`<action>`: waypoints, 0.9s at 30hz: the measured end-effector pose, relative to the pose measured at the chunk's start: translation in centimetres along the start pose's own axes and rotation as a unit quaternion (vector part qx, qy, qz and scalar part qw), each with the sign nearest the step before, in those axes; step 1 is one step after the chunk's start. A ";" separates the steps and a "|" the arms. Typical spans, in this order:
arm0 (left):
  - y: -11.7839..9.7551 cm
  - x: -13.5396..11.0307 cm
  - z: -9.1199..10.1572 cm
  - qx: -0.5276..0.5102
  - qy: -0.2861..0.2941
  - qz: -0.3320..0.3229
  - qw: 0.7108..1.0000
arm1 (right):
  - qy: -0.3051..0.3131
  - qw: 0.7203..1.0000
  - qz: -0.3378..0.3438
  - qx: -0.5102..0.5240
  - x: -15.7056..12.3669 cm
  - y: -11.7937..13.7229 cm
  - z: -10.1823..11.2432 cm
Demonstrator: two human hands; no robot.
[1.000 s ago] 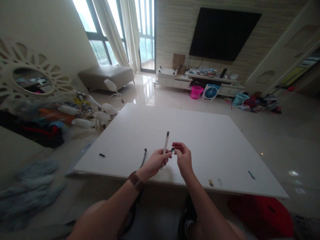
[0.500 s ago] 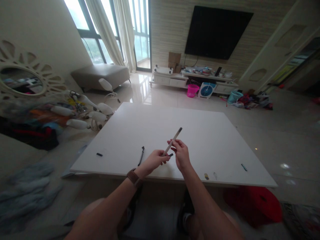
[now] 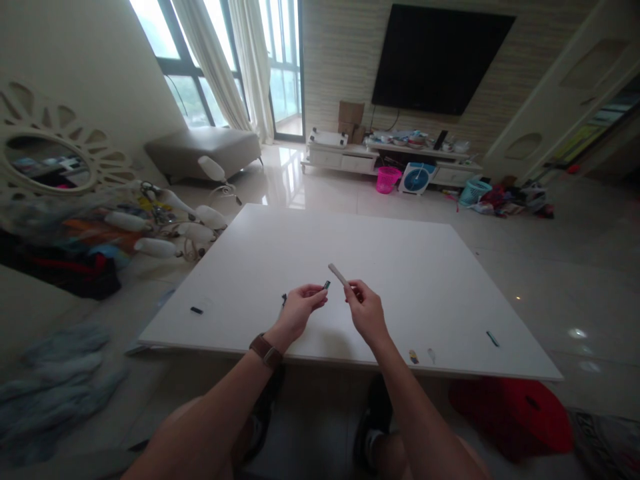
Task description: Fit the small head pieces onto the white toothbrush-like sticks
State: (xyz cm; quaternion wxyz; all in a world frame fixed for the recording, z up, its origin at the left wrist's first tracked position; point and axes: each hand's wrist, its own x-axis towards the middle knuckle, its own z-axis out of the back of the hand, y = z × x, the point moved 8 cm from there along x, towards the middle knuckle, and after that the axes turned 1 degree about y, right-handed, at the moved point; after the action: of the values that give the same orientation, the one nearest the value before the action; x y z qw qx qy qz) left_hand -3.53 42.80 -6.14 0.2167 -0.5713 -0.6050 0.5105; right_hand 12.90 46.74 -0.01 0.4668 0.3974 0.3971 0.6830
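Note:
A slim light-grey stick [image 3: 337, 273], its exact kind unclear, is held in my right hand [image 3: 367, 310], with its free end angled up to the left. Pinched between the thumb and fingers of my left hand [image 3: 300, 310] is a small dark piece [image 3: 327, 285] with pale marks. The piece and the stick's near end are apart, a small gap between them. Both hands are above the white table [image 3: 300, 247]. Just behind my left hand lies a thin black item [image 3: 284, 300], mostly hidden by that hand.
A small dark piece [image 3: 197, 311] lies at the table's left, and a dark-green strip [image 3: 493, 339] at its right. Near the front edge are a yellow-and-dark bit [image 3: 413, 357] and a clear bit [image 3: 431, 355]. A lamp with several white shades [image 3: 195, 232] stands beyond the left edge.
The stick has swung from pointing up right to pointing up left and is out of my left hand. My hands have moved apart, the left one keeping the dark piece.

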 end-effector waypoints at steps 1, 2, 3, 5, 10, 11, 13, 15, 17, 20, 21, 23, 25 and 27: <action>0.0 0.1 0.1 -0.006 -0.004 -0.001 1.000 | 0.005 1.000 0.002 -0.015 -0.1 0.1 -0.1; -0.1 0.1 0.2 -0.011 -0.008 -0.002 1.000 | 0.009 1.000 0.003 -0.028 -0.1 0.2 -0.1; -0.1 0.1 0.3 -0.014 -0.011 -0.003 1.000 | 0.013 0.999 0.003 -0.042 -0.2 0.2 -0.2; -0.4 0.1 0.5 -0.018 -0.016 -0.007 1.000 | 0.022 0.997 0.007 -0.075 -0.4 0.4 -0.5; -0.9 -0.2 1.1 -0.026 -0.030 -0.009 0.999 | 0.045 0.983 0.005 -0.176 -0.9 0.4 -1.0; -0.9 -0.2 1.2 -0.021 -0.033 -0.007 0.999 | 0.039 0.980 0.000 -0.193 -0.9 0.3 -0.9; -0.9 -0.3 1.3 -0.007 -0.036 -0.003 0.999 | 0.007 0.976 -0.009 -0.217 -0.8 0.4 -0.2; -1.0 -0.3 1.3 0.003 -0.037 -0.005 0.999 | -0.026 0.976 -0.011 -0.216 -0.7 0.5 0.4; -1.0 -0.3 1.3 0.003 -0.038 -0.007 0.999 | -0.014 0.982 0.001 -0.191 -0.7 0.7 0.2; -1.3 -0.1 1.2 -0.005 -0.035 -0.008 0.999 | 0.042 0.981 0.022 -0.188 -0.8 0.9 -0.8; -1.4 -0.1 1.2 -0.006 -0.035 -0.008 0.999 | 0.041 0.978 0.022 -0.201 -0.8 0.9 -0.7; -1.5 -0.1 1.1 -0.004 -0.034 -0.005 0.999 | 0.003 0.973 0.009 -0.230 -0.7 0.7 0.0; -1.5 -0.1 1.0 -0.002 -0.034 0.001 0.999 | -0.034 0.973 -0.003 -0.229 -0.7 0.6 0.9; -1.5 -0.1 0.8 -0.002 -0.030 0.003 1.000 | -0.019 0.980 0.003 -0.198 -0.7 0.6 0.7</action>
State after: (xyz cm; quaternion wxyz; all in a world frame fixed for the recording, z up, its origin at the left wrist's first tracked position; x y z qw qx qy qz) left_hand -4.88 42.69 -5.13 0.1958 -0.5576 -0.6107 0.5270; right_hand 13.57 46.04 0.66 0.5411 0.3112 0.2441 0.7421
